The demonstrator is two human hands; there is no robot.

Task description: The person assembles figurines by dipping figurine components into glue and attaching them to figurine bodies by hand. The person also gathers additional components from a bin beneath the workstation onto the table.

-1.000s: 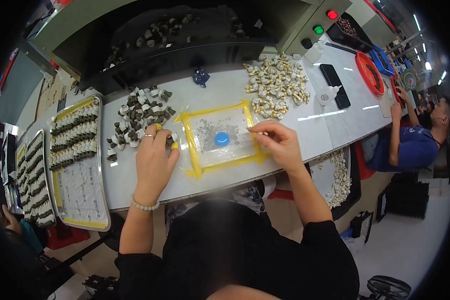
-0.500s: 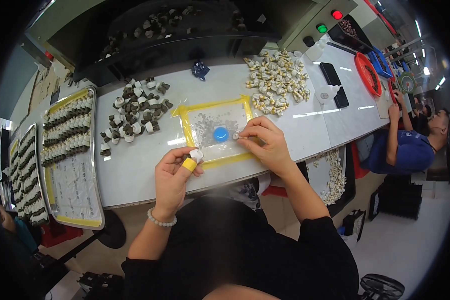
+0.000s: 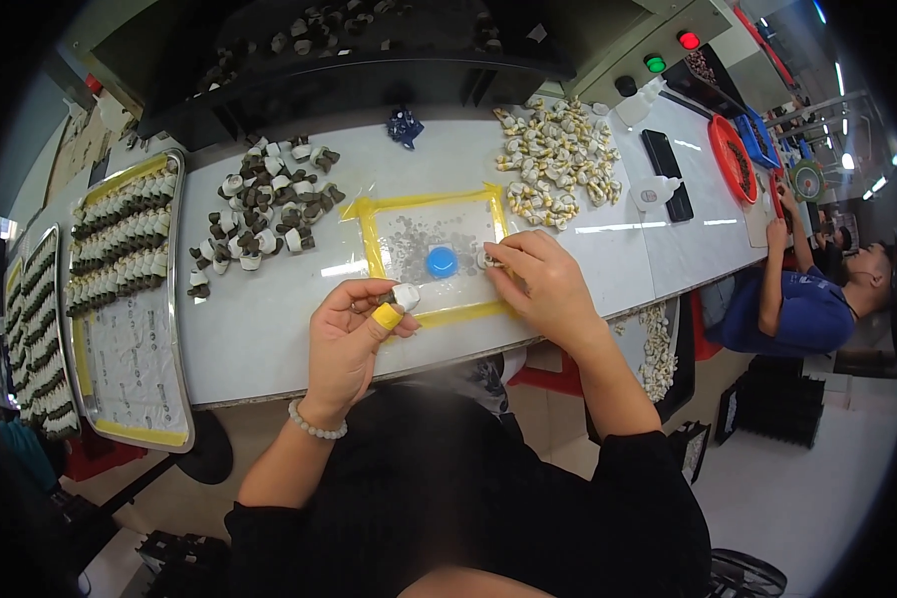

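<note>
My left hand (image 3: 341,339), yellow tape wrapped around its thumb, pinches a small white-and-dark figurine piece (image 3: 407,296) over the front edge of a taped sheet. To the right, my right hand (image 3: 553,289) has thumb and fingertips closed on a small whitish piece (image 3: 484,260), mostly covered by the fingers. Between the hands lies a round blue cap-like dish (image 3: 442,261) on the clear sheet (image 3: 439,214), which is bordered with yellow tape and speckled with grey spots. Behind it on the left is a heap of white-and-dark pieces (image 3: 259,204); on the right, a heap of white-and-yellow pieces (image 3: 553,159).
Metal trays (image 3: 184,399) of lined-up pieces stand at left. A dark blue crumpled item (image 3: 404,129) lies at the back, below a dark machine opening. White squeeze bottles (image 3: 654,191), a black flat case (image 3: 667,169) and a red basin (image 3: 733,159) stand right, near another person (image 3: 802,304).
My right hand has shifted slightly right, away from the blue dish, still pinching. The left hand keeps its piece, now a little more raised. The whole view has moved slightly.
</note>
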